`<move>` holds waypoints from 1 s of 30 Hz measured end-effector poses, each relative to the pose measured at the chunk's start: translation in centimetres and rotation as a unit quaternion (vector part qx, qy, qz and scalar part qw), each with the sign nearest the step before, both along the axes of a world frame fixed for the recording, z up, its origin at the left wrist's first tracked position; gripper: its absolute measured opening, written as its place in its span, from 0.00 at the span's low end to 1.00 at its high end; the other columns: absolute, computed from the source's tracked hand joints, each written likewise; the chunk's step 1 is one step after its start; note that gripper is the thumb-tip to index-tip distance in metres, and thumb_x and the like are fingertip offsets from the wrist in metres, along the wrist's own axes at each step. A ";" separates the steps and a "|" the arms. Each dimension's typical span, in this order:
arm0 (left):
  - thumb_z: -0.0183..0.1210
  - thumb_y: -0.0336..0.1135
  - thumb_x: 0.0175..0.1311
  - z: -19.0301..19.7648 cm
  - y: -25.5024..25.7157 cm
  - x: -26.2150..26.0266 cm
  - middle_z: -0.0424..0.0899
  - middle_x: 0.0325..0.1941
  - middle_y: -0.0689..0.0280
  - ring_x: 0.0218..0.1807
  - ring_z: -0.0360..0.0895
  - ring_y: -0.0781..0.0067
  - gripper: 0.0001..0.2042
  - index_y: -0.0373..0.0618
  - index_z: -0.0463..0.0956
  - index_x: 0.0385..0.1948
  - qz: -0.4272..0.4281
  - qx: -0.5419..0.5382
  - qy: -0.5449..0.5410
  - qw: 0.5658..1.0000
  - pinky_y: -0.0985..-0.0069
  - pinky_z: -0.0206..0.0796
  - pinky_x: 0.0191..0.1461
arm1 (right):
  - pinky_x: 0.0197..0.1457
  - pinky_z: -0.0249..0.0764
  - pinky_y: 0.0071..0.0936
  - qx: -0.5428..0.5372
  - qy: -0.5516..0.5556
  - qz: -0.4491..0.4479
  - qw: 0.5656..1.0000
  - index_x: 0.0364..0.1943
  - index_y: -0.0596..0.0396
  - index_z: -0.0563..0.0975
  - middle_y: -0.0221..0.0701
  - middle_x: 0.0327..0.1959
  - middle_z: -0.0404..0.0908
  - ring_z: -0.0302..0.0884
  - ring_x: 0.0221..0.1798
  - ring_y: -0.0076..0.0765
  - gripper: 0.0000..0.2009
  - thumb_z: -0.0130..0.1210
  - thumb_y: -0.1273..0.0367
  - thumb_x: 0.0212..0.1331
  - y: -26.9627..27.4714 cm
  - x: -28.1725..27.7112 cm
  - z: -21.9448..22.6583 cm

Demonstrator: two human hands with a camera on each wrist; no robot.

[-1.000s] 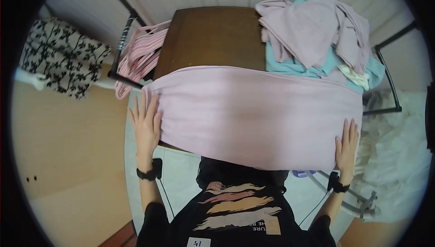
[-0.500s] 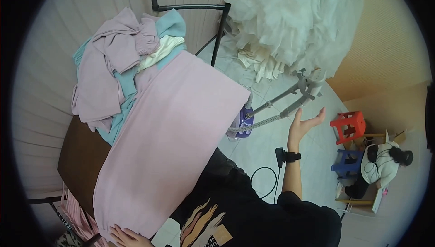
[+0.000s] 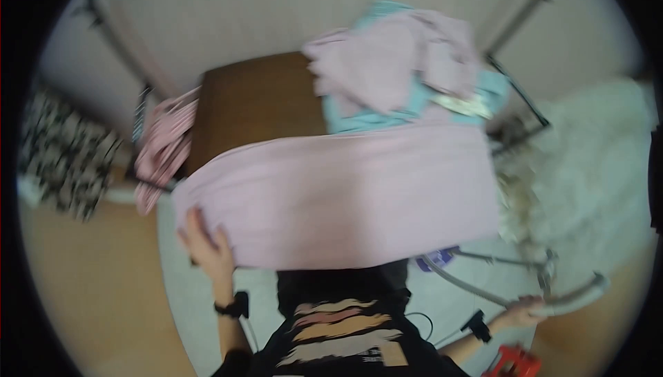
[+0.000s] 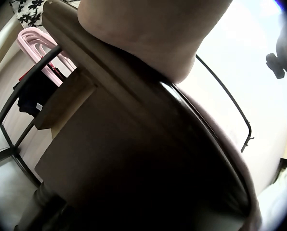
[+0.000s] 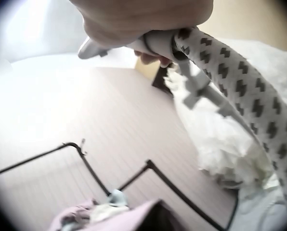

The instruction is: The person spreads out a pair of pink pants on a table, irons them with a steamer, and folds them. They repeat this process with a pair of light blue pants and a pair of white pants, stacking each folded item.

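Observation:
A smooth pink cloth (image 3: 345, 197) lies spread along the near side of a brown wooden table (image 3: 255, 104) in the head view. At the cloth's left end rests my left hand (image 3: 208, 249), its fingers spread. Off to the right, my right hand (image 3: 523, 312) grips the grey handle of a garment steamer (image 3: 579, 299). A patterned hose (image 5: 259, 101) runs from the handle in the right wrist view. The left wrist view shows the table's dark edge (image 4: 134, 96) beneath my wrist; the left fingers are hidden there.
Pink and turquoise clothes (image 3: 387, 66) are heaped at the table's back right. Pink hangers (image 3: 166, 142) hang at the left by a black rack. The steamer's purple base (image 3: 438, 259) and pole stand right of my body, near white ruffled fabric (image 3: 580, 163) and a red stool (image 3: 514, 362).
My right hand left the cloth, reached right toward the steamer on its stand, and now holds the handle off it. The head view swung right and came back. My left hand stayed at the cloth.

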State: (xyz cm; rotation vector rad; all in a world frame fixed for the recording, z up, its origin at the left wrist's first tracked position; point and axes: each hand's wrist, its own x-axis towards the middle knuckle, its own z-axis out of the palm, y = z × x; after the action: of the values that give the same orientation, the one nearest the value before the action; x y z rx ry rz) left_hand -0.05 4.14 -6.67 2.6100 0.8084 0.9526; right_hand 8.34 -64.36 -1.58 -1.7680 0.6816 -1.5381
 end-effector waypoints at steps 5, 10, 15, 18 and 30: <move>0.69 0.41 0.57 1.0 -0.3 -0.4 0.75 0.71 0.48 0.76 0.68 0.47 0.46 0.32 0.55 0.76 0.073 0.022 -0.034 0.997 0.38 0.30 0.83 | 0.32 0.72 0.28 -0.009 0.044 0.228 0.973 0.60 0.72 0.74 0.39 0.35 0.80 0.70 0.26 0.30 0.21 0.59 0.66 0.72 11.0 6.2 9.3; 0.72 0.41 0.54 1.8 -1.2 -0.3 0.73 0.72 0.46 0.77 0.66 0.49 0.52 0.31 0.48 0.78 0.110 -0.007 -0.045 0.993 0.39 0.26 0.84 | 0.51 0.80 0.38 -0.303 0.171 0.512 0.785 0.58 0.64 0.80 0.45 0.45 0.88 0.87 0.48 0.42 0.27 0.72 0.72 0.52 29.5 10.0 14.2; 0.79 0.43 0.47 1.5 -1.2 -0.9 0.72 0.72 0.45 0.76 0.64 0.46 0.59 0.32 0.47 0.79 0.137 -0.047 -0.076 0.987 0.46 0.37 0.84 | 0.37 0.80 0.41 -0.421 0.223 0.733 0.485 0.50 0.55 0.79 0.38 0.38 0.85 0.87 0.37 0.48 0.21 0.70 0.62 0.56 47.0 9.7 13.1; 0.82 0.48 0.42 0.5 -0.6 -1.3 0.71 0.73 0.46 0.76 0.65 0.44 0.65 0.32 0.44 0.79 0.130 -0.048 -0.030 0.990 0.41 0.32 0.84 | 0.34 0.81 0.39 -0.454 0.198 0.738 0.458 0.45 0.54 0.77 0.35 0.36 0.84 0.87 0.35 0.42 0.16 0.67 0.62 0.59 51.1 9.9 7.8; 0.80 0.37 0.48 2.6 -1.5 0.5 0.72 0.74 0.48 0.75 0.66 0.46 0.57 0.37 0.50 0.79 0.123 -0.075 -0.017 0.989 0.55 0.52 0.80 | 0.44 0.80 0.46 -0.354 0.478 0.527 0.607 0.51 0.51 0.82 0.46 0.40 0.87 0.86 0.41 0.57 0.19 0.68 0.62 0.57 23.1 17.6 10.1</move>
State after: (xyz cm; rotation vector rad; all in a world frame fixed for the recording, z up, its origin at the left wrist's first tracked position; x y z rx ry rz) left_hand 0.40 2.63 -4.11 2.3974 1.1669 0.9550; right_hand 25.93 -41.22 8.53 -2.7396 -0.7011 0.1563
